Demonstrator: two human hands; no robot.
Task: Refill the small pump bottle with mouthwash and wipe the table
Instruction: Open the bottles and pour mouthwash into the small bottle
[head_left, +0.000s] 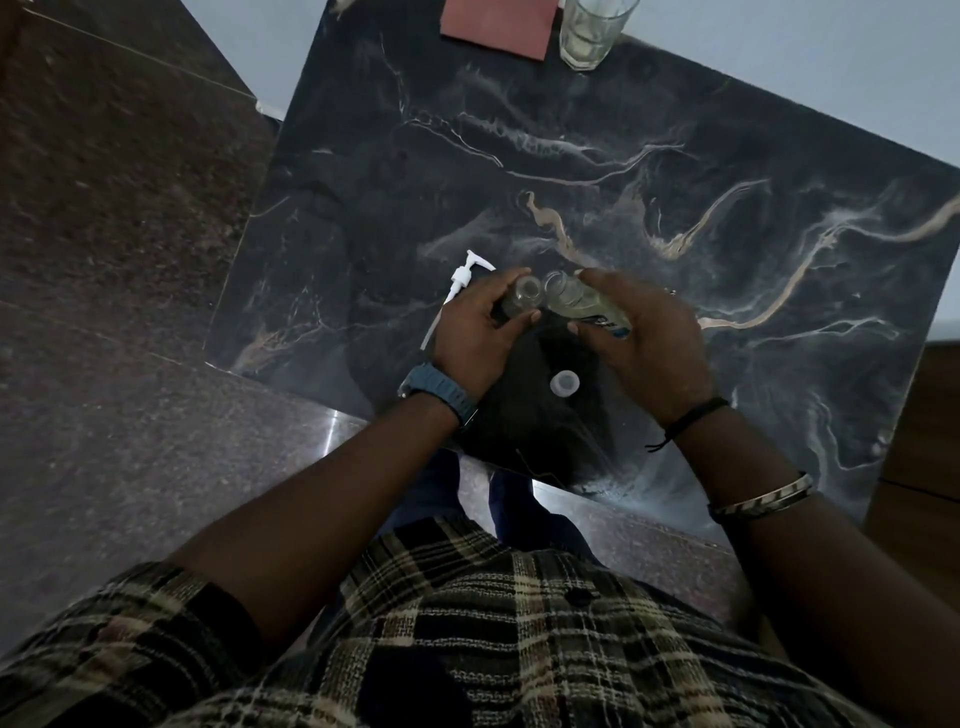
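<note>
My left hand (478, 332) grips a small clear pump bottle (522, 296) with its neck uncovered, held just above the dark marble table (675, 156). My right hand (644, 338) holds a clear mouthwash bottle (582, 306) with yellowish liquid and a blue label, tilted so its mouth sits against the small bottle's mouth. The white pump head (460, 283) with its tube lies on the table left of my left hand. A clear round cap (564, 383) rests on a black cloth (540, 415) below my hands.
A drinking glass (592, 31) and a reddish flat pad (498, 23) stand at the table's far edge. The table's left edge (244, 249) drops to a dark speckled floor. A wooden surface (924, 441) borders the right side.
</note>
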